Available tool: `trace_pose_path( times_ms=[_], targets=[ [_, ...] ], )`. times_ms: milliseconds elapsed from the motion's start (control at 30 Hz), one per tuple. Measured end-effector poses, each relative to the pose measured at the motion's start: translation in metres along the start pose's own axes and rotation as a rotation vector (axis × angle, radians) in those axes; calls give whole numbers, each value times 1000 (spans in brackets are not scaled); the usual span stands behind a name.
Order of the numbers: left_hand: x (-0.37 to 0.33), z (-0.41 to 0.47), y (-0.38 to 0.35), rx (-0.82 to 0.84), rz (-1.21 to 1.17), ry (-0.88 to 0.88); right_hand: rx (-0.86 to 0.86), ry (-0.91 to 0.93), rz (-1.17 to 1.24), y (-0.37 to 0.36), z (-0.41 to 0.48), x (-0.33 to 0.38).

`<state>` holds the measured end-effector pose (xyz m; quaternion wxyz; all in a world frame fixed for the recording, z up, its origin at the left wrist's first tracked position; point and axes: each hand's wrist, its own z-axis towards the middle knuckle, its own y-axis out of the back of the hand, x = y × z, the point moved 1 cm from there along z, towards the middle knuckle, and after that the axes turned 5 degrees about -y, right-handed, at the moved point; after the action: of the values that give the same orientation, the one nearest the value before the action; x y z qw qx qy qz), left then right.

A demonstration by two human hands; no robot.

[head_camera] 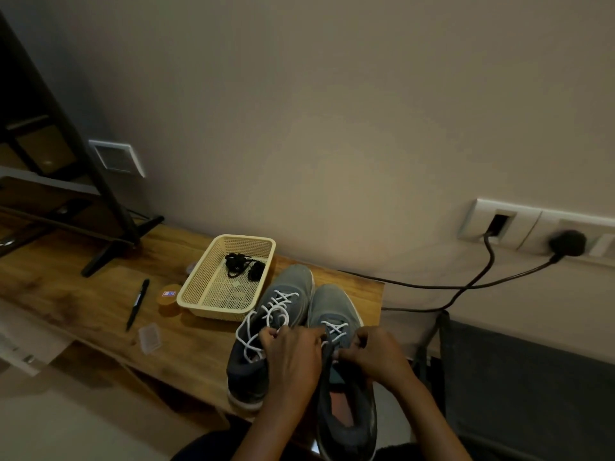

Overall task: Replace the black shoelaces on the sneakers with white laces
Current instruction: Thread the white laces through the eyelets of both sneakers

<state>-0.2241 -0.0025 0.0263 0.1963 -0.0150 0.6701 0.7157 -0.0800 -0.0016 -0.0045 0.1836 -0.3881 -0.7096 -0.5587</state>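
Black laces out, lying in basket far left on tabletop. Left sneaker fully white-laced. Right sneaker part-laced; left hand and right hand pinching its white lace, upper eyelets probably left.

This looks like a room in a home, most likely a living room or bedroom. A long wooden table stands against a plain painted wall, and at its far left end sits the dark stand of a flat screen, as on a TV unit. Household wall sockets with two black cables plugged in run along the wall past the table's right edge. Small domestic odds and ends lie on the wood: a cream plastic basket, a pen, a small round tin. A pair of sneakers rests at the near right corner.
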Motion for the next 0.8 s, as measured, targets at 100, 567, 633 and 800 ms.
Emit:
trace_pose_path(
  times_ms=[100,567,633,800],
  targets=[
    [0,9,6,-210,-7,-2,22,-5,-32,1,0,2],
    [10,41,93,-61,45,-124,38,90,-43,7,-19,3],
    [3,31,127,-186,-23,-159,13,90,-52,5,-23,3],
    [-5,-2,176,-310,-398,-241,-24,173,-85,6,-36,9]
  ],
)
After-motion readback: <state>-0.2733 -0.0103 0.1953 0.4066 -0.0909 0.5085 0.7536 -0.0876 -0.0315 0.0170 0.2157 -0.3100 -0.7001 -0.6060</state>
